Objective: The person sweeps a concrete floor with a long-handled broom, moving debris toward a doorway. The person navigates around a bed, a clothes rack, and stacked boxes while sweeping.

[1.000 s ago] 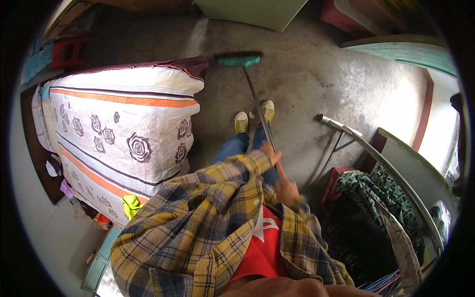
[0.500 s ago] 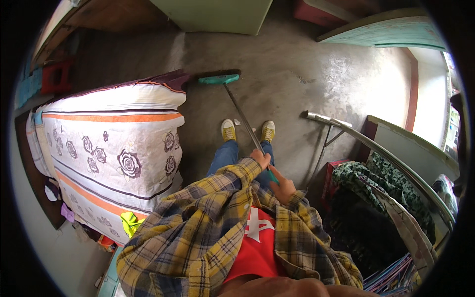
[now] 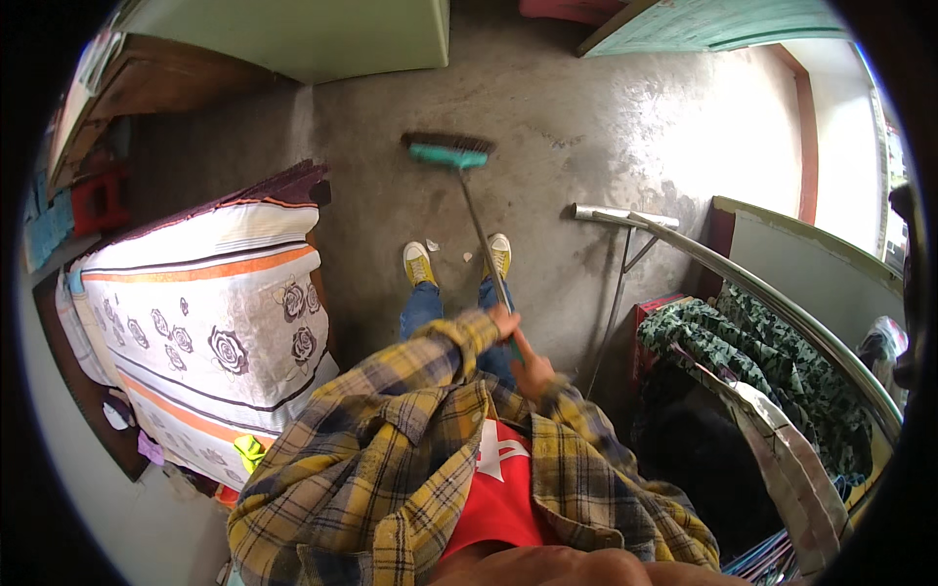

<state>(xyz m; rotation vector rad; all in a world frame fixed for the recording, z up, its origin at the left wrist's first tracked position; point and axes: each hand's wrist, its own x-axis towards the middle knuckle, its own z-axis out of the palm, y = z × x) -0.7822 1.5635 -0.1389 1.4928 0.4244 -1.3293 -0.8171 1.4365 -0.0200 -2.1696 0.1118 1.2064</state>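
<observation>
A broom with a turquoise head and dark bristles is stretched out in front of my feet. Its thin grey handle runs back between my shoes to my hands. Higher on the slope of the handle, my left hand wraps around the grey shaft. Closer to my body, my right hand is closed around the turquoise end of the handle, mostly covering it. The broom head looks slightly blurred, and I cannot tell whether its bristles touch the concrete floor. Small pale scraps lie near my yellow shoes.
On the left stands a bed with a rose-patterned sheet. A pale green cabinet is at the far side. To the right are a metal rail, camouflage cloth and a turquoise door. A red stool sits far left.
The broom head has swung rightward relative to my feet, and more of its bristles show. Both hands keep their hold on the handle. The whole view has shifted, with my shoes now further left.
</observation>
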